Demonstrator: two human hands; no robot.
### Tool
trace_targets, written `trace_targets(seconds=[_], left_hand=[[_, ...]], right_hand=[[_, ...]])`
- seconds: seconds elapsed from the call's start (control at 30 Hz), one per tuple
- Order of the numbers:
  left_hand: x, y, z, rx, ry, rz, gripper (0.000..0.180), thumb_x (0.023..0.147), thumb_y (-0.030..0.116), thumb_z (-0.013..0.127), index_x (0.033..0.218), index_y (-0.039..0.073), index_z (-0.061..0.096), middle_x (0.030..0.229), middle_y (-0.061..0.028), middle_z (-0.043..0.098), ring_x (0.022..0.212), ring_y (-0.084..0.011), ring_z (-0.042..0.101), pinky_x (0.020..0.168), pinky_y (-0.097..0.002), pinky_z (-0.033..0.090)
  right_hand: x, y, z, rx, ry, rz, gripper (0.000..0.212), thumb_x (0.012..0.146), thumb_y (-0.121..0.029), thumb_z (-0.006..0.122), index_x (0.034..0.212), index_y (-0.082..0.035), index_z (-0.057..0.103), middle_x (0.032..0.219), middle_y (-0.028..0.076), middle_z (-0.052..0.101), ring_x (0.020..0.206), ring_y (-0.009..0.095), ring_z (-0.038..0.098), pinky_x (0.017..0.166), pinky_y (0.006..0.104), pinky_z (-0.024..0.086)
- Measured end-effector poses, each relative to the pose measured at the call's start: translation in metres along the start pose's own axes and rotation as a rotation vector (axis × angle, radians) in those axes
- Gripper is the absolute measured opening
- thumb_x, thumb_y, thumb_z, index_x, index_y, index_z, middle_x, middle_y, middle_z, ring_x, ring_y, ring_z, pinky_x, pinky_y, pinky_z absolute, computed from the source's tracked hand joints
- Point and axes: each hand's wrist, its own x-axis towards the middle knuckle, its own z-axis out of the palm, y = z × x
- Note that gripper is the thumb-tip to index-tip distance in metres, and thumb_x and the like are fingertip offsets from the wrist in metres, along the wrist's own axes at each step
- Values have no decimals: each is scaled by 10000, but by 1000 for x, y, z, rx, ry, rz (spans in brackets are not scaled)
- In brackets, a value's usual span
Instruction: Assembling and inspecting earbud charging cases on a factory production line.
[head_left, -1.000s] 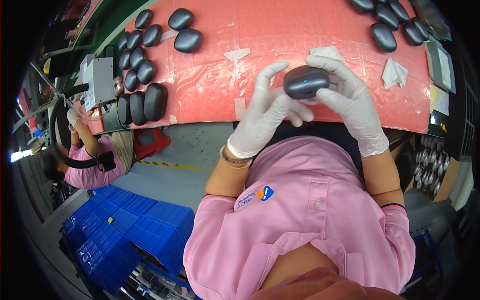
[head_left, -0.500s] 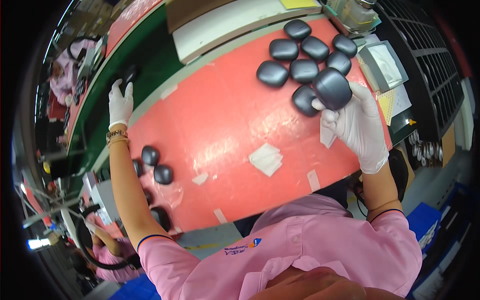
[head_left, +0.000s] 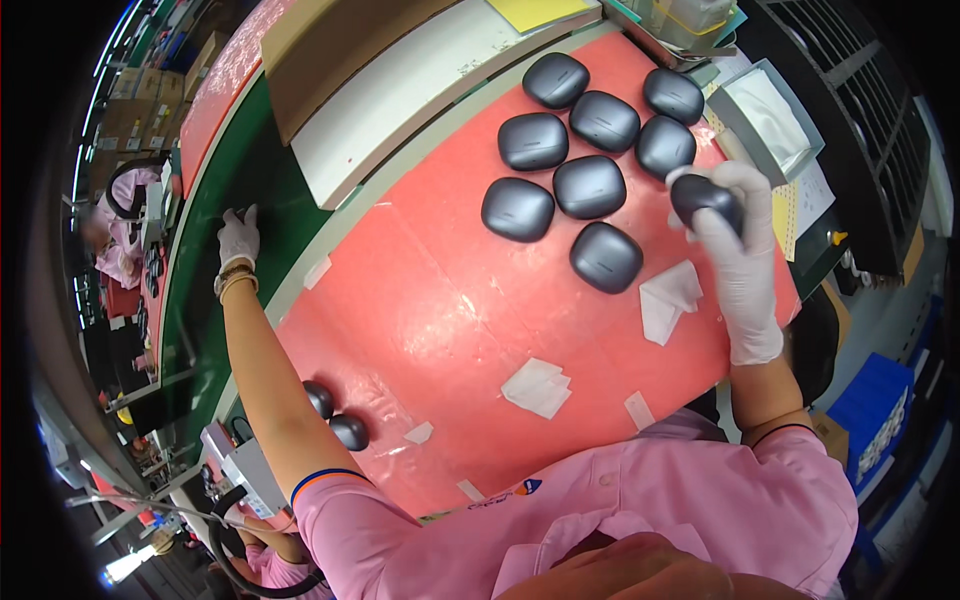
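Observation:
My right hand [head_left: 738,255], in a white glove, is closed on a dark grey rounded case [head_left: 706,200], which looks like an earbud charging case. It is tilted, held above the right end of the pink-covered table [head_left: 430,300]. Several similar earbud cases [head_left: 590,187] lie spread out left of this hand. Stretched far to the left, my gloved left hand [head_left: 238,240] is over the green belt [head_left: 205,300]. Its fingers are slightly bent and apart, and I see nothing between them; what is under the palm is hidden. Two more cases [head_left: 349,432] lie beside my left forearm.
White paper pieces [head_left: 536,388] lie on the table. A grey tissue box [head_left: 765,115] stands at the right, beside a black rack [head_left: 840,130]. A long white box [head_left: 370,130] borders the far side. Another person in pink [head_left: 122,235] sits beyond the belt.
My right hand has moved right, away from the group, and turned its case. The left hand has bent its fingers; the dark case seen near its fingertips no longer shows. The view has shifted.

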Motion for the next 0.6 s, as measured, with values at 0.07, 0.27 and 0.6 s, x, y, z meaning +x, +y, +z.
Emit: trace_targets(seconds=[0.07,0.27,0.6], left_hand=[[-43,10,-41,15,34,74,536,878,432,545,1268,79,438,1169,-221,562,1066,-403,542,930,-440,438],[-227,61,-150,-1107,291,-9,297,924,274,557,1102,40,518,855,-29,544,621,-101,517,555,-226,445],[-480,92,-99,-1281,479,392,499,798,-43,615,1253,16,418,1170,-115,513,1013,-225,531,897,-362,435]], right_hand=[[-1,-6,3,-254,-25,-199,244,844,-46,611,1071,-78,526,1088,94,562,931,217,552,807,317,451],[-3,22,-18,-665,-116,-428,117,849,5,556,966,-8,556,1001,135,529,962,297,523,854,335,419],[-84,-20,34,-310,-357,-448,311,854,-50,599,1161,-16,563,1211,100,524,1017,199,547,885,299,433]])
